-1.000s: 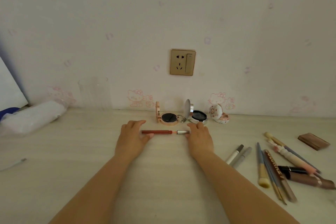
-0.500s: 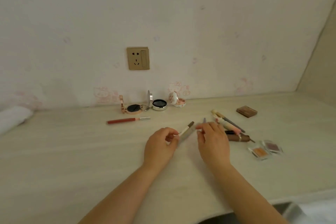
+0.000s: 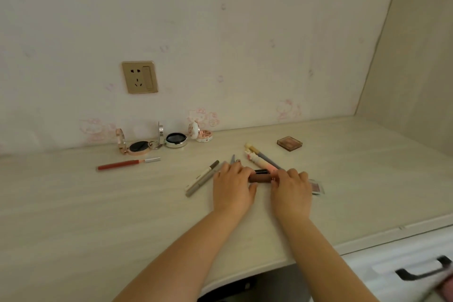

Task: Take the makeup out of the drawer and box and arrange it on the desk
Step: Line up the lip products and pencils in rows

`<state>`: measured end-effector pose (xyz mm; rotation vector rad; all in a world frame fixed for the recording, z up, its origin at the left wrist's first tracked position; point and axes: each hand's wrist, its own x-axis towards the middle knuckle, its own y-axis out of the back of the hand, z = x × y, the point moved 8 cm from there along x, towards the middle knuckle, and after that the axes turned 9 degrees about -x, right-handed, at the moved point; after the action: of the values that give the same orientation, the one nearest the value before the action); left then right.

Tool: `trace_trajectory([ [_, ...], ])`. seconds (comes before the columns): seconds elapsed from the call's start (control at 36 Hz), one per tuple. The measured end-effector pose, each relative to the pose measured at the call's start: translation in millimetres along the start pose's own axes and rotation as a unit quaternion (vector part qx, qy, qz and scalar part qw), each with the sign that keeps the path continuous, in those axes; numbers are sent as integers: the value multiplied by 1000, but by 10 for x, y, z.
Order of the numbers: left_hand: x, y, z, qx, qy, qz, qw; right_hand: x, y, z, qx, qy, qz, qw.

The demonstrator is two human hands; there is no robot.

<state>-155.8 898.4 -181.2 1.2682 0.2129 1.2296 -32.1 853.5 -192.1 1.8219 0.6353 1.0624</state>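
A brown lip gloss tube (image 3: 260,178) lies on the pale wooden desk (image 3: 98,216) between my hands. My left hand (image 3: 231,185) holds its left end and my right hand (image 3: 291,186) holds its right end. A black tube (image 3: 261,170) lies just behind it. Two grey-white pencils (image 3: 201,179) lie left of my left hand. Pink and grey brushes (image 3: 259,158) lie behind my hands. A red lip pencil (image 3: 127,164) lies further left. An eyeshadow pan (image 3: 317,187) peeks out right of my right hand.
Three open compacts (image 3: 139,147), (image 3: 175,140), (image 3: 202,136) stand along the wall under a gold socket (image 3: 139,77). A brown palette (image 3: 289,142) lies at the back right. A white drawer front with a black handle (image 3: 424,270) sits below the desk's right edge.
Both hands left the grey-white pencils and moved right onto the brown tube. The view shifted further right and down, bringing the drawer into sight.
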Motion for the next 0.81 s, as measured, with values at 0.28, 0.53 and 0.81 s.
trace_trajectory([
  [0.28, 131, -165, 12, 7, 50, -21, 999, 18, -101, 39, -6, 8, -35, 999],
  [0.53, 29, -140, -274, 28, 138, -35, 989, 9, -88, -27, -23, 24, -59, 998],
  [0.81, 80, 55, -213, 121, 136, -81, 980, -26, -53, -91, -57, 41, -60, 996],
])
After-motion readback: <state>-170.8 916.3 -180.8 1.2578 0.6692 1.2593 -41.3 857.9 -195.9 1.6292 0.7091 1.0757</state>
